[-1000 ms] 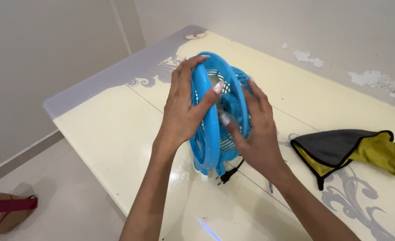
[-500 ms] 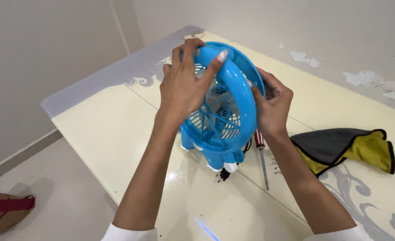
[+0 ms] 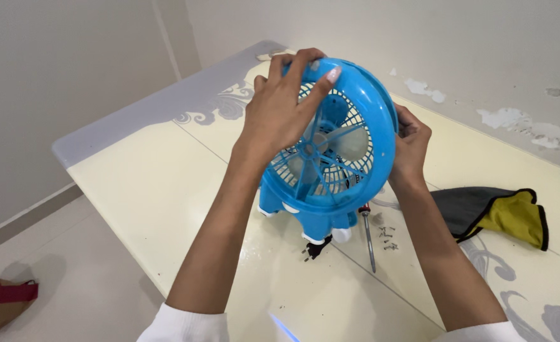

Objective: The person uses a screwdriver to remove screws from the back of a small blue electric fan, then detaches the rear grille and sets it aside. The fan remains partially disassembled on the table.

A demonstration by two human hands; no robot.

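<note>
— What are the hands doing with the blue table fan (image 3: pixel 330 158)?

— The left hand (image 3: pixel 280 114) lies across the front grille, fingers (image 3: pixel 321 85) spread and curled over the top of the round rim, the thumb side pressing on the grille bars. It grips the rim rather than resting loose.

— And the other one?

— The right hand (image 3: pixel 410 142) is behind the fan at its right edge, fingers bent around the back of the housing. Only the knuckles and thumb show; the fingertips are hidden by the blue shell, but the hand is closed on it.

— Where does the fan sit?

— Tilted, face toward the camera, its feet resting on the cream table (image 3: pixel 166 190) near the front edge.

— Anything beside it?

— A screwdriver (image 3: pixel 369 237) lies just right of the base, with a few small screws (image 3: pixel 388 237) next to it. A black plug (image 3: pixel 315 248) pokes out under the base. A grey and yellow cloth (image 3: pixel 495 212) lies farther right, well apart.
</note>
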